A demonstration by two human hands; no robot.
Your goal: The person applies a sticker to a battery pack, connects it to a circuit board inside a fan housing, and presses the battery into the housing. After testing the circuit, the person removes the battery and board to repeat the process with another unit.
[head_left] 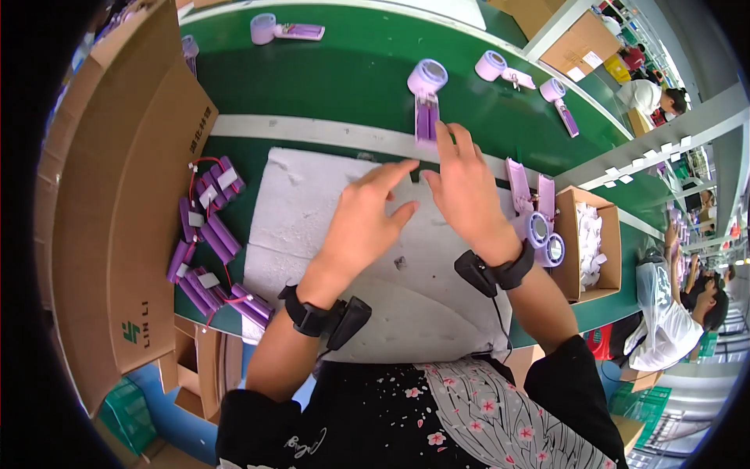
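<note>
My left hand (366, 209) hovers over the white foam mat (312, 258), fingers stretched to the right and thumb apart, with nothing visible in it. My right hand (469, 187) reaches forward with its fingers extended and thumb apart. Its fingertips are beside the lower end of a lilac handheld fan (427, 78), whose opened handle shows a darker purple inside; whether they touch cannot be told. Two more lilac fans (536, 229) with opened handles lie to the right of my right hand. Purple battery packs (221, 237) with red wires lie left of the mat.
A tall cardboard box (144, 211) walls off the left side. On the right stands a small carton (615, 250) holding white pieces. More fans (491, 66) lie along the green belt (344, 78) beyond a pale rail (312, 129). Other people (680, 328) sit at the right.
</note>
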